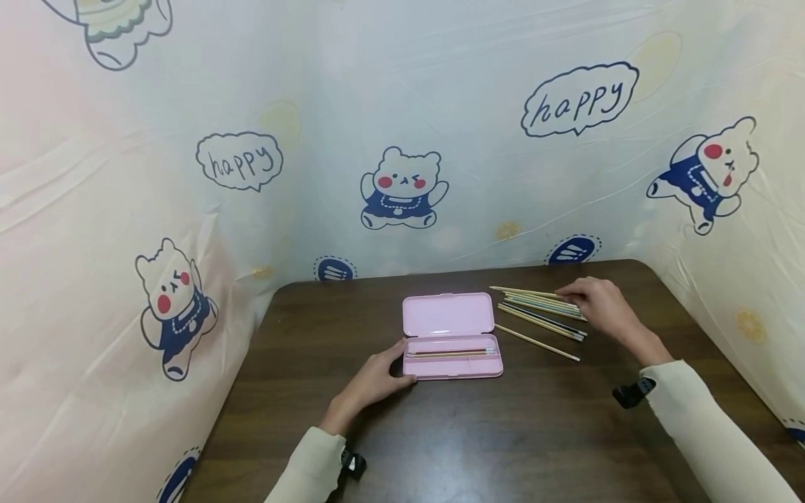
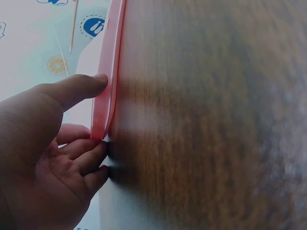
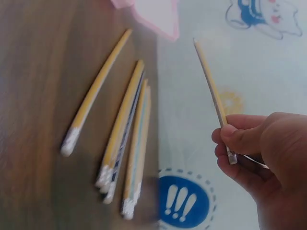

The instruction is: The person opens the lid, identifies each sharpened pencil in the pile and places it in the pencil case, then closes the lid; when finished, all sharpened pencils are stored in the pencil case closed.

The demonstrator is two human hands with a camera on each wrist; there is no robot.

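A pink pencil case (image 1: 448, 314) lies with its lid folded back on the table, a few pencils (image 1: 449, 353) inside its tray. My left hand (image 1: 377, 377) grips the case's left end; in the left wrist view the thumb (image 2: 91, 88) presses its side and the other fingers curl at its corner. Between thumb and fingers, my right hand (image 1: 600, 307) pinches a yellowish pencil (image 3: 209, 76) near its eraser end, lifted above the table. Below and beside that hand lie several loose pencils (image 1: 541, 321), erasers toward the right. One pencil (image 1: 537, 342) lies apart, nearer the front.
The dark wooden table (image 1: 465, 433) reaches back to a pale curtain (image 1: 314, 105) printed with bears and words, which also hangs along both sides. Black straps with small devices (image 1: 634, 392) sit on both wrists, below light sleeves.
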